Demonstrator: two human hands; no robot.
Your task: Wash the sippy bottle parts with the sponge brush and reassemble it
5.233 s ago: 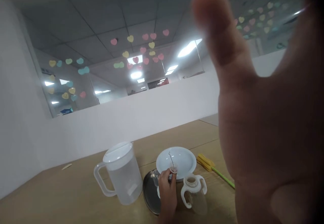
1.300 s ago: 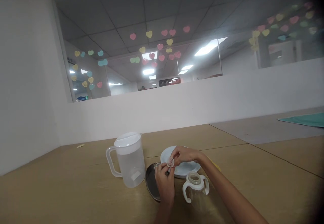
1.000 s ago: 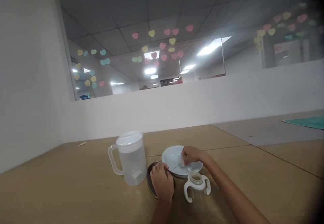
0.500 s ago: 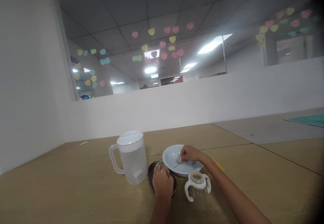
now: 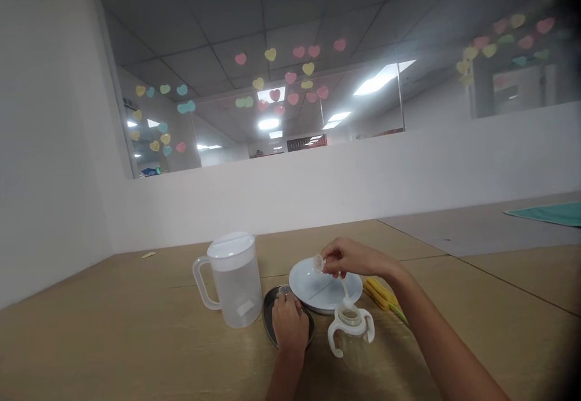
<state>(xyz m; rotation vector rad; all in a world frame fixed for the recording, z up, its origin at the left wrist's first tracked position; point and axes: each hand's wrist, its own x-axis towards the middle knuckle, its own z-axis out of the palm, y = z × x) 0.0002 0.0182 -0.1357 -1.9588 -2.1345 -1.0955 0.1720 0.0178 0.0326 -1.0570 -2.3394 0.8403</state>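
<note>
Above the bowl point(image 5: 313, 298), the right hand point(image 5: 345, 258) pinches the straw top point(image 5: 318, 262). The bottle point(image 5: 354, 337) before the bowl isn't closed yet. I can't tell what the left hand point(image 5: 289, 323) grips.

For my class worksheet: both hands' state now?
Left hand: at dark oval metal tray; grip unclear.
Right hand: closed, holding small round translucent plastic piece.

With the bowl point(image 5: 302, 283) as the dial's centre on the worktop point(image 5: 113, 328), the jug point(image 5: 236, 286) stands at nine o'clock, the tray point(image 5: 268, 321) lies at eight, the bottle point(image 5: 353, 329) at five, the brush point(image 5: 379, 294) at three, and the cloth point(image 5: 551, 213), well apart, at two.
</note>
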